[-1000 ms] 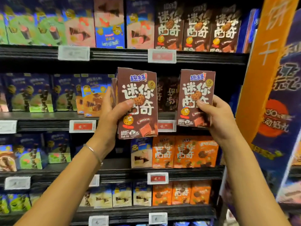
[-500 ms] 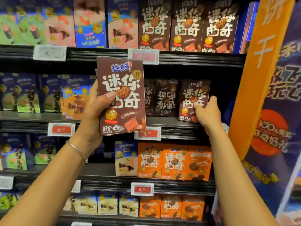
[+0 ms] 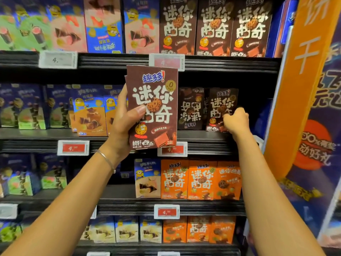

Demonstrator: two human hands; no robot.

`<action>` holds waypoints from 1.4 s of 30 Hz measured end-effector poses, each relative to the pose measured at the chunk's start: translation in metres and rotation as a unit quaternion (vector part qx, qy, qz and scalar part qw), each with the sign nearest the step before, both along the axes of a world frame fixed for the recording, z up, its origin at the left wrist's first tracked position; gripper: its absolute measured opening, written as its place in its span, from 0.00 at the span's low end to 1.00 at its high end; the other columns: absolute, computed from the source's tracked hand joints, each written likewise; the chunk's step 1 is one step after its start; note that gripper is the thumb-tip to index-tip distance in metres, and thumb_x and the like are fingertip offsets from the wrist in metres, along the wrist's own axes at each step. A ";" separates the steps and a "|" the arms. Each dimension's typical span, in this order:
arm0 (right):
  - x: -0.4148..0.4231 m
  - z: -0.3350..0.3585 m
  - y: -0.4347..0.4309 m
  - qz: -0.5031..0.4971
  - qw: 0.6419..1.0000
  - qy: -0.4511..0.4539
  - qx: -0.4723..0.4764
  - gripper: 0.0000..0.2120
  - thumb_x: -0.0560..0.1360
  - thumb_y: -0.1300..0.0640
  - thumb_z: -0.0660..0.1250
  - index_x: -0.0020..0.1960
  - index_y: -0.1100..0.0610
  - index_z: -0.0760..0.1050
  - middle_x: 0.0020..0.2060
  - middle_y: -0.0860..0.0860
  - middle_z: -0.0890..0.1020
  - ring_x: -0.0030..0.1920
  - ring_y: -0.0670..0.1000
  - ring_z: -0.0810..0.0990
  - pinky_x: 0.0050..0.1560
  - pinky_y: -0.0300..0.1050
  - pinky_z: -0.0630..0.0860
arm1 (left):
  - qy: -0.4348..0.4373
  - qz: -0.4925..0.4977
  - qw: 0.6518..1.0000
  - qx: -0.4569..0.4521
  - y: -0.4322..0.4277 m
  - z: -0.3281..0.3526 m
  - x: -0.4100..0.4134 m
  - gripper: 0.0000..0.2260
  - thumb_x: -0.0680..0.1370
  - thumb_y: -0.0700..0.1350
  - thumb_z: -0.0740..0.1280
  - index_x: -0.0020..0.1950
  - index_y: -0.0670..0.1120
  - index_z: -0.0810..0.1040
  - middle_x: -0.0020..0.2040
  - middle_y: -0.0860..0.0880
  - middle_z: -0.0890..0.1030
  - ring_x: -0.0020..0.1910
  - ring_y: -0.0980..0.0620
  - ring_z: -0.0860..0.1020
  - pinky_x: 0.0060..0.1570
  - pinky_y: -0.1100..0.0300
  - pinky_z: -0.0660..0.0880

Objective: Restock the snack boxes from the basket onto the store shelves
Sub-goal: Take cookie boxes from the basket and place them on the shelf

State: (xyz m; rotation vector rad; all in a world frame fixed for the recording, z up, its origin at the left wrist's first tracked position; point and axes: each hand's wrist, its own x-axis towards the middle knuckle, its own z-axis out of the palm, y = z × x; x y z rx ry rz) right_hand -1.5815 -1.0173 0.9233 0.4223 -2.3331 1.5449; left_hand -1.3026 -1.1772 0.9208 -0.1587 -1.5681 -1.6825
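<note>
Since half a second before, the right hand (image 3: 236, 121) had gone deeper into the middle shelf (image 3: 203, 138). The shelved cookie box (image 3: 220, 103) now stood upright on the board, further back than it had been. The left hand (image 3: 121, 124) had hardly moved.

From the head camera, the right hand's fingers were curled against the lower right corner of the shelved cookie box. The view was poor there, so I could not tell if they gripped it or only pushed it. Just beside it, on its left, stood an upside-down box (image 3: 191, 108) of the same kind.

The left hand held the spare cookie box (image 3: 153, 108) up in front of the shelf, with its bottom edge over a red price tag (image 3: 172, 149). The thumb lay across the front and the fingers wrapped round the left edge. The basket was not in sight.

I think these boxes are light, stiff card. The shiny faces could slip, and the corners could dent if squeezed hard. A good hold would be on the two thin sides, near the middle.
</note>
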 end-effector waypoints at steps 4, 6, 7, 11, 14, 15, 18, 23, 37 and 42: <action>0.004 0.001 -0.006 -0.010 1.000 -0.013 -0.007 0.21 0.78 0.61 0.65 0.70 0.63 0.67 0.66 0.62 0.75 0.65 0.63 0.75 0.61 0.54 0.77 | -0.001 -0.013 1.000 0.005 -0.006 -0.001 0.000 0.49 0.65 0.53 0.72 0.82 0.40 0.61 0.72 0.33 0.74 0.57 0.44 0.83 0.49 0.55 0.83; 0.005 -0.001 -0.009 -0.010 1.000 -0.018 -0.005 0.20 0.78 0.62 0.66 0.69 0.62 0.68 0.65 0.61 0.76 0.64 0.63 0.76 0.60 0.54 0.78 | -0.001 -0.012 1.000 0.000 -0.008 -0.002 -0.001 0.48 0.65 0.53 0.73 0.82 0.41 0.61 0.71 0.34 0.75 0.57 0.45 0.84 0.49 0.55 0.84; 0.006 -0.002 -0.011 -0.011 1.000 -0.016 -0.002 0.19 0.78 0.62 0.66 0.68 0.62 0.69 0.64 0.61 0.76 0.64 0.63 0.77 0.58 0.53 0.77 | 0.000 -0.013 1.000 -0.003 -0.008 -0.002 -0.001 0.47 0.66 0.51 0.73 0.82 0.41 0.60 0.70 0.35 0.75 0.57 0.45 0.84 0.49 0.55 0.84; 0.007 -0.001 -0.013 -0.018 1.000 -0.007 0.017 0.17 0.78 0.62 0.67 0.66 0.61 0.71 0.63 0.61 0.78 0.63 0.62 0.77 0.54 0.51 0.76 | 0.002 -0.017 1.000 -0.006 -0.010 -0.002 -0.003 0.42 0.70 0.46 0.70 0.82 0.40 0.60 0.74 0.31 0.72 0.59 0.42 0.82 0.49 0.54 0.84; 0.009 -0.001 -0.013 -0.025 0.998 -0.008 0.049 0.19 0.79 0.61 0.67 0.68 0.62 0.70 0.65 0.61 0.77 0.64 0.62 0.76 0.57 0.52 0.76 | 0.006 -0.025 1.000 -0.009 -0.009 -0.002 -0.002 0.48 0.65 0.52 0.72 0.82 0.41 0.60 0.74 0.31 0.72 0.61 0.40 0.81 0.50 0.53 0.84; 0.010 -0.001 -0.012 -0.028 0.998 -0.011 0.059 0.19 0.79 0.61 0.67 0.68 0.62 0.69 0.65 0.61 0.76 0.65 0.63 0.76 0.59 0.53 0.76 | 0.008 -0.026 1.000 -0.010 -0.009 -0.002 -0.002 0.48 0.65 0.53 0.72 0.82 0.40 0.60 0.74 0.31 0.72 0.61 0.39 0.81 0.50 0.53 0.84; 0.019 0.003 -0.011 -0.055 0.996 0.000 0.063 0.26 0.79 0.56 0.68 0.73 0.62 0.64 0.71 0.63 0.69 0.70 0.64 0.70 0.66 0.58 0.73 | 0.016 -0.017 1.000 -0.016 -0.010 -0.003 -0.002 0.48 0.66 0.52 0.72 0.82 0.40 0.60 0.71 0.34 0.76 0.60 0.41 0.83 0.49 0.53 0.84; 0.079 0.001 -0.013 0.057 0.973 0.175 -0.136 0.19 0.78 0.44 0.66 0.64 0.54 0.71 0.60 0.50 0.77 0.59 0.48 0.77 0.60 0.48 0.78 | 0.036 0.008 0.999 -0.025 -0.012 -0.005 -0.005 0.45 0.69 0.50 0.72 0.82 0.41 0.57 0.60 0.47 0.83 0.56 0.46 0.86 0.48 0.55 0.84; 0.180 0.001 -0.040 0.404 0.901 0.110 -0.114 0.29 0.72 0.40 0.71 0.69 0.49 0.71 0.64 0.52 0.78 0.61 0.49 0.80 0.61 0.55 0.80 | 0.036 0.071 0.996 -0.039 -0.017 -0.007 -0.001 0.52 0.69 0.60 0.79 0.84 0.49 0.55 0.73 0.44 0.77 0.67 0.43 0.82 0.59 0.48 0.82; 0.184 -0.004 -0.046 0.398 0.901 0.086 -0.148 0.23 0.77 0.44 0.70 0.68 0.52 0.72 0.62 0.50 0.80 0.59 0.48 0.82 0.59 0.54 0.81 | 0.010 0.079 0.995 -0.063 -0.013 -0.002 0.002 0.55 0.64 0.80 0.65 0.83 0.51 0.58 0.74 0.45 0.77 0.68 0.43 0.81 0.61 0.44 0.82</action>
